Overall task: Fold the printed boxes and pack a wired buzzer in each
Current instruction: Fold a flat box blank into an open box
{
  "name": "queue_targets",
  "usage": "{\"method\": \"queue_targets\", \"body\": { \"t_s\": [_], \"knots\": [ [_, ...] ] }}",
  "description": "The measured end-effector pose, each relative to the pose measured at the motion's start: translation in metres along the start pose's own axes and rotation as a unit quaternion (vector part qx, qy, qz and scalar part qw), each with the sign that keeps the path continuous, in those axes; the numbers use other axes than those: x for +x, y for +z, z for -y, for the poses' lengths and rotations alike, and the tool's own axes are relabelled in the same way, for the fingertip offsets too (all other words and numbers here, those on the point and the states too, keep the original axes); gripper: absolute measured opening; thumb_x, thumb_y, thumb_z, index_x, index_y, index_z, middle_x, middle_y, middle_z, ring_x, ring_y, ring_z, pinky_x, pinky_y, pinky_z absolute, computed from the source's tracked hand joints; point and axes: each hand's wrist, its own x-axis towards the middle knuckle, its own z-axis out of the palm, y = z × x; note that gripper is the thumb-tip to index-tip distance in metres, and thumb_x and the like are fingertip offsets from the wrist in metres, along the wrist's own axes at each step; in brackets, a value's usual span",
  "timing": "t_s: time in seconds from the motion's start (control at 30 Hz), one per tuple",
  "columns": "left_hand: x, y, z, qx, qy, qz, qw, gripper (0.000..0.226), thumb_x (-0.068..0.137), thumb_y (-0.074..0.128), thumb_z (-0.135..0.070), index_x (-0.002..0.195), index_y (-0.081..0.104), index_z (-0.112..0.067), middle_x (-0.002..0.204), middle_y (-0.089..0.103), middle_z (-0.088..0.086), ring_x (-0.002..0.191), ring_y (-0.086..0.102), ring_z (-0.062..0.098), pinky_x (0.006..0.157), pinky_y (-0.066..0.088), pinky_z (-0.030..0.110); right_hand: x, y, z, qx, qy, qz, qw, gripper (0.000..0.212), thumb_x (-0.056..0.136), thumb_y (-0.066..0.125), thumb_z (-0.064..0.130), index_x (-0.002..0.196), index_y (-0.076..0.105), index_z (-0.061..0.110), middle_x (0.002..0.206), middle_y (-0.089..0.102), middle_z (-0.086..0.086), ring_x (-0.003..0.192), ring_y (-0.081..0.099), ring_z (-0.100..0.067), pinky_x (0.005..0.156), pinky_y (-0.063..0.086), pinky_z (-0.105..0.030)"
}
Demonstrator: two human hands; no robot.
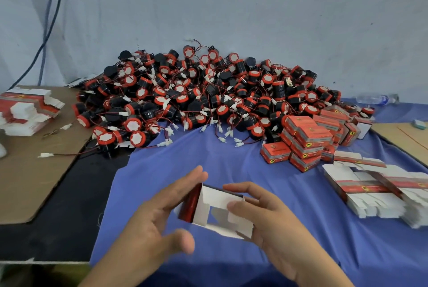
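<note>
Here, by the middle of the surface's near edge, a half-folded box (215,208) sits between both hands over the blue cloth (231,166). Its long axis runs left to right, dipping a little toward the right. Its open mouth faces up toward the person and shows the white inside. One glossy red outer wall shows at its left end. The left hand (152,224) lays straight fingers (190,182) along that red wall, with the thumb spread free. The right hand (271,224) grips the box's right end, fingers curled over the far wall and thumb pressed on a white flap.

Along the far edge lies a big heap of wired buzzers (208,96): black drums with red caps, and white plugs on thin red and black leads. Just right of the heap, closed boxes (308,138) are stacked loosely. They are red with pale sides and a small yellow oval mark, and their print is too small to read. Flat blanks (382,194) with the same red band lie by the right edge. A second stack of blanks (25,110) rests on a cardboard sheet (30,171) at the left edge. A clear bottle (375,99) lies toward the far right corner.
</note>
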Motion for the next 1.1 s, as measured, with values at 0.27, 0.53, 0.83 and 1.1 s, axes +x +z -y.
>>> {"method": "queue_targets", "body": {
  "t_s": [0.27,0.53,0.83,1.1],
  "knots": [
    [0.003,0.02,0.008,0.022,-0.003,-0.167,0.986,0.042,0.074,0.079,-0.029,0.115,0.075,-0.04,0.114,0.076,-0.012,0.111,0.069,0.006,0.094,0.053,0.019,-0.002,0.013,-0.009,-0.123,-0.051,-0.085,0.987,0.029,0.089,0.069,0.012,0.097,0.08,0.037,0.087,0.066,-0.003,0.075,0.067,-0.012,0.065,0.059,-0.029],
    [0.002,0.026,0.011,0.06,-0.025,-0.253,0.965,0.031,0.077,0.071,-0.045,0.107,0.073,-0.052,0.111,0.072,-0.027,0.107,0.066,-0.006,0.079,0.05,0.005,-0.008,-0.004,-0.01,0.008,-0.096,0.023,0.995,0.046,0.083,0.082,0.036,0.128,0.07,0.034,0.113,0.068,-0.011,0.108,0.071,-0.021,0.089,0.061,-0.038],
    [0.003,0.042,0.007,0.183,0.092,-0.26,0.944,0.019,0.091,0.075,-0.041,0.109,0.07,-0.045,0.12,0.069,-0.022,0.115,0.065,0.002,0.085,0.05,0.008,0.001,0.006,-0.028,-0.143,-0.252,-0.109,0.951,0.026,0.084,0.084,0.033,0.086,0.058,0.032,0.084,0.065,0.005,0.082,0.067,-0.01,0.061,0.054,-0.024],
    [0.002,0.039,0.007,0.032,0.034,-0.305,0.951,0.015,0.081,0.071,-0.032,0.092,0.076,-0.039,0.114,0.074,-0.015,0.115,0.067,0.006,0.089,0.052,0.013,-0.01,-0.005,-0.03,-0.179,-0.272,0.015,0.945,0.043,0.074,0.083,0.06,0.103,0.07,0.031,0.122,0.063,0.008,0.119,0.063,-0.023,0.091,0.057,-0.029]
  ]
}}
